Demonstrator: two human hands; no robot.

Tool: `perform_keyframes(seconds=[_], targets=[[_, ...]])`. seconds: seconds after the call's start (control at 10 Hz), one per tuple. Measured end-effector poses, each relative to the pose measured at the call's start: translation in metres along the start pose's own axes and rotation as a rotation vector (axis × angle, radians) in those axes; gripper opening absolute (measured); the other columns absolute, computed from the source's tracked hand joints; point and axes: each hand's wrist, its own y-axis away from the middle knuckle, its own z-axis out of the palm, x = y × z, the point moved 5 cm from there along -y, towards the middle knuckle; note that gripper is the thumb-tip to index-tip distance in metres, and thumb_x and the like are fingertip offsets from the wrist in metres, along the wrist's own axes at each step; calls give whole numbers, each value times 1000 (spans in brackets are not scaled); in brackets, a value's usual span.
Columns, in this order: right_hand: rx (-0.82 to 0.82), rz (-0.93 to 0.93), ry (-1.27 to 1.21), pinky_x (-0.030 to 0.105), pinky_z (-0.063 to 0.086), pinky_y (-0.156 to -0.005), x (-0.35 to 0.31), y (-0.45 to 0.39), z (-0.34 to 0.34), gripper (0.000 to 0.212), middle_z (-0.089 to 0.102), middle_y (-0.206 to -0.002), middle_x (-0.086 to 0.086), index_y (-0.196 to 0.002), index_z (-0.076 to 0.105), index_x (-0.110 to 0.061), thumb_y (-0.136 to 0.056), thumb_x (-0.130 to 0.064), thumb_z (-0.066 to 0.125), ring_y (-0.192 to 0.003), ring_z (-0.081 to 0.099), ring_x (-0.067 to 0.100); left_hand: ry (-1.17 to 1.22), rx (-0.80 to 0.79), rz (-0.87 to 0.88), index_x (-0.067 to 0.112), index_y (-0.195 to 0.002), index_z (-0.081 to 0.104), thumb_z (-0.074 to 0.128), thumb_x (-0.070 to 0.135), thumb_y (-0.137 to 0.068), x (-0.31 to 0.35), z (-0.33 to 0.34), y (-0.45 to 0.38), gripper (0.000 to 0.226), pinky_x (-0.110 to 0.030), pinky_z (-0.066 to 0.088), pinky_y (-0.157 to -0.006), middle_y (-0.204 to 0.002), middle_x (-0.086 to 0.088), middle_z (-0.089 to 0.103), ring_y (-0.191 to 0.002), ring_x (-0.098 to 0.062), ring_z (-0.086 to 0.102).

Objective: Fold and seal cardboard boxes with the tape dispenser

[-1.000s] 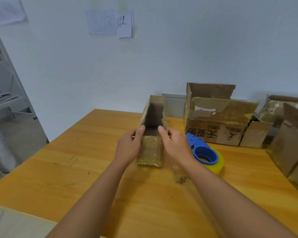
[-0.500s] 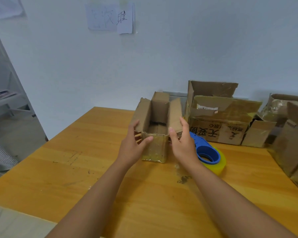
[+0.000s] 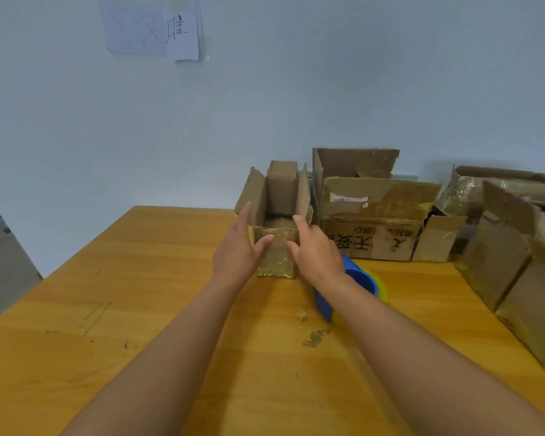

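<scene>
While half a second ago the side flaps of the small cardboard box (image 3: 276, 237) leaned outward, they now stand nearly upright, and the hands sit closer against its near end. The tape dispenser (image 3: 357, 286) shows less than before, its blue body now partly hidden behind the right forearm.

That small box rests on the wooden counter (image 3: 114, 309), near its far edge and close to the wall. Its long axis runs away from the person toward the wall, with its open top facing up. The near end panel, covered in shiny old tape, faces the camera; the far end flap stands upright.

Fingers of the left hand (image 3: 236, 253) are straight and spread wide, the index reaching up along the left flap and the thumb pressing on the taped near panel. On the other side, the right hand (image 3: 317, 253) is likewise flat and wide, its index finger against the right flap and its thumb touching the near panel. Neither hand curls round anything.

Just right of the box, the dispenser lies on the counter with a yellowish tape roll in it. Beyond it stands a larger printed carton (image 3: 378, 221), and more worn cartons (image 3: 504, 247) crowd the right edge.
</scene>
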Motion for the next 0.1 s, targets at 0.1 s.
perform_keyframes(seconds=[0.1], targets=[[53, -61, 61, 28, 48, -66, 3, 5, -9, 68, 45, -126, 5, -156, 12, -37, -100, -43, 51, -101, 51, 18, -80, 82, 60, 36, -155, 14, 57, 64, -87, 3, -3, 2, 86, -43, 42, -107, -158, -11, 26, -143, -31, 30]])
